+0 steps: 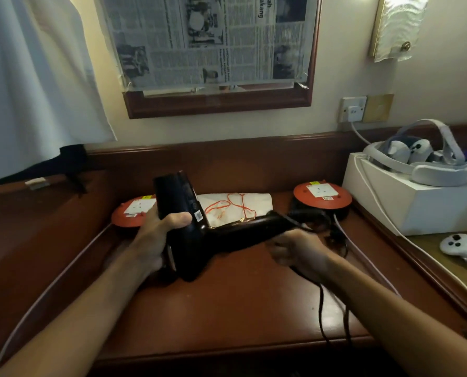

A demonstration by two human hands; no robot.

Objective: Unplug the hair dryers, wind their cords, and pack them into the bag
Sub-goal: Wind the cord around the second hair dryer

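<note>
The black plastic hair dryer point(189, 227) is held above the brown wooden surface point(227, 308), its barrel clasped by the left hand point(156, 235) for steadiness. The black cord point(322, 295) is pinched by the right hand point(295, 248) at the handle's end, apparently for winding. Beyond the fingers point(172, 220) lies the white cloth bag point(235, 208).

The dryer point(189, 229) gripped in the left hand point(156, 235) looks like glossy black plastic. Under both hands, the desk point(227, 308) is smooth polished reddish wood. Beyond them lies a matt white cloth bag point(237, 205).
</note>
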